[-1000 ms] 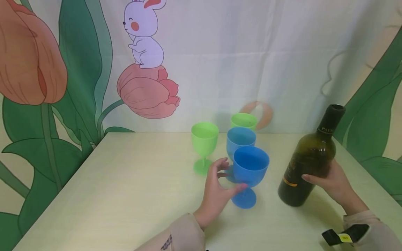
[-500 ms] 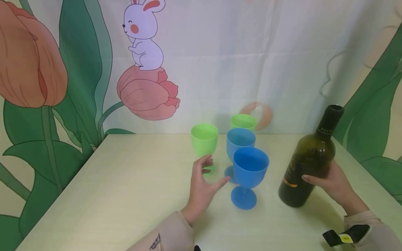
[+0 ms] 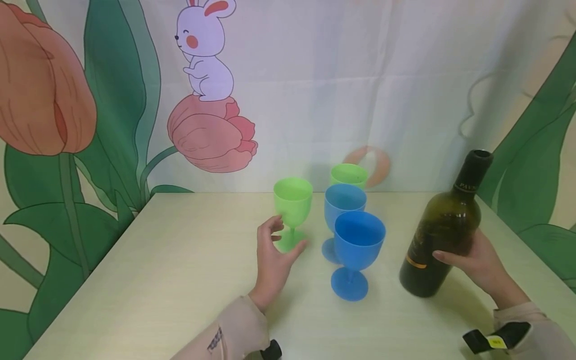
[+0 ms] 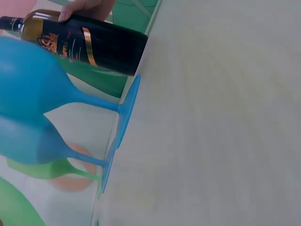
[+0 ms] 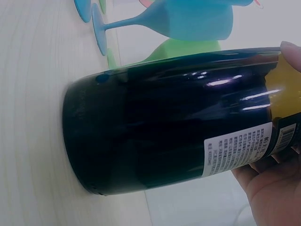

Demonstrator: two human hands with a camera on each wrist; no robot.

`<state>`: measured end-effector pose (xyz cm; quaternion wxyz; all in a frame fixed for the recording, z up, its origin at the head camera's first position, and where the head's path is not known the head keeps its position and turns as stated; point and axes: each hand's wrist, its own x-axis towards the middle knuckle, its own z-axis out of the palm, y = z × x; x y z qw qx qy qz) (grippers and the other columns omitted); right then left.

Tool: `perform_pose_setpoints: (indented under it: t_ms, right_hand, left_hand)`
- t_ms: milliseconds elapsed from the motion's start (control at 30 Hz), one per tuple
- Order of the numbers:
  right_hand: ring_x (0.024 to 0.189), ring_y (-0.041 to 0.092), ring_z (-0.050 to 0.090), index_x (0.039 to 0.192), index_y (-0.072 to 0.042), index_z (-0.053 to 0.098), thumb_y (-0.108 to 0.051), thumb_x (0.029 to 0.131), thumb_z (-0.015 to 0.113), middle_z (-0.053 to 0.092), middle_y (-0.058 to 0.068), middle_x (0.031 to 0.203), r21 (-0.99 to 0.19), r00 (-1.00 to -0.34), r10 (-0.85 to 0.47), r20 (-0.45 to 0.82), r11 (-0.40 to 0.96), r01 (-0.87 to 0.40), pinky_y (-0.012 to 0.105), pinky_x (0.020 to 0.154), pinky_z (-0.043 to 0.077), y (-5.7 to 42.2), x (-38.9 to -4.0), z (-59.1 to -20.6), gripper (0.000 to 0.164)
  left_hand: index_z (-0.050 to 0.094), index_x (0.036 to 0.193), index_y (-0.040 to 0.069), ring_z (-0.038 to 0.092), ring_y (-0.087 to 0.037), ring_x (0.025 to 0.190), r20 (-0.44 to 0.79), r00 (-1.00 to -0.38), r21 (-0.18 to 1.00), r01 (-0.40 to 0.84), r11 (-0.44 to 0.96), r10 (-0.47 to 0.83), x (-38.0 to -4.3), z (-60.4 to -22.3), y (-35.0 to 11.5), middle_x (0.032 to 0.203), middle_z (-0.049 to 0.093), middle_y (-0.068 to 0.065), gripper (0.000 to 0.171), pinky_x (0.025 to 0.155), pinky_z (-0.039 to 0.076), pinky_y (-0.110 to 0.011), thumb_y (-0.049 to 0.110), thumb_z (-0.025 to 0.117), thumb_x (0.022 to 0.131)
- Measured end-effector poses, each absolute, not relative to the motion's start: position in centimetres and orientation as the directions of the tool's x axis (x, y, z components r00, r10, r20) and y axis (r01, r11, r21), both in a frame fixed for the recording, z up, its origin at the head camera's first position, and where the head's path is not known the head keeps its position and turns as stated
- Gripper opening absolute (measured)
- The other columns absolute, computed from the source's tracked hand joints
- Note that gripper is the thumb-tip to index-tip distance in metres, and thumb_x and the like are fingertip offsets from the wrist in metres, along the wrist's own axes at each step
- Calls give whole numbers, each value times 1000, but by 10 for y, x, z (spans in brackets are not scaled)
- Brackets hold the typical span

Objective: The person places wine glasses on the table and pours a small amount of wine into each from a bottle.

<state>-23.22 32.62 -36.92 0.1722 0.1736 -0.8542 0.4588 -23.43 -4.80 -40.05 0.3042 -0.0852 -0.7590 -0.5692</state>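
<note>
Backdrop (image 3: pixel 297 130): printed cloth hanging behind everything, probably there to screen off the room
Table (image 3: pixel 180 280): pale flat top, far edge running along the cloth
Bottle (image 3: pixel 443 220): in my right hand (image 3: pixel 481 265), off to the right side; leans in the head view, looks near upright from the left wrist; base is down by the tabletop, can't tell if it's touching
Front blue goblet (image 3: pixel 360 240): upright, nearest me; wide round foot likely keeps the big bowl steady
Rear blue goblet (image 3: pixel 341 202): upright, just behind, partly masked by the front one
Near green goblet (image 3: pixel 292 205): upright, left of the blue pair, right by my left hand (image 3: pixel 273 262)
Far green goblet (image 3: pixel 347 176): at the back, only its upper bowl shows in the head view
Left hand: thumb and fingers spread, gripping nothing; can't tell if a fingertip touches the green; that gap looks about right for a stem
Right hand: wrapped round the bottle's body, thumb across the front; presumably gripped there for balance
White label (image 5: pixel 237 148): on the bottle, print too small to read
</note>
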Motion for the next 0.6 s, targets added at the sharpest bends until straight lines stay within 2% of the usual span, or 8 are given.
perform_pose_setpoints:
  t_ms: [100,267,433,600]
  right_hand:
    - [91,-15,54,127,-27,42,7,74,74,53,-33,106,-727,-882,-135,451,518,-451,5,74,46,327,-232,-369,71]
    - [90,-16,53,126,-27,42,8,73,75,52,-34,104,-725,-888,-117,446,534,-434,4,73,45,328,-232,-369,71]
    - [90,-16,53,126,-29,42,9,72,75,52,-35,104,-728,-888,-109,447,532,-432,4,74,44,328,-233,-369,73]
    - [89,-15,54,122,-32,43,10,72,75,54,-33,103,-730,-884,-108,456,522,-440,4,74,45,327,-233,-370,73]
  left_hand:
    - [42,132,4,49,-24,113,553,-802,813,459,359,-227,-240,-401,-51,125,50,-13,71,90,45,-35,15,82,74]
    - [40,135,4,47,-26,117,527,-817,829,432,356,-235,-249,-400,-53,130,47,-13,75,93,44,-40,18,82,75]
    - [36,141,6,44,-31,123,467,-852,862,380,336,-235,-257,-397,-54,137,43,-14,81,101,43,-46,19,82,75]
    - [31,146,7,43,-33,129,422,-878,882,339,328,-226,-264,-397,-54,143,40,-13,88,105,41,-47,24,82,76]
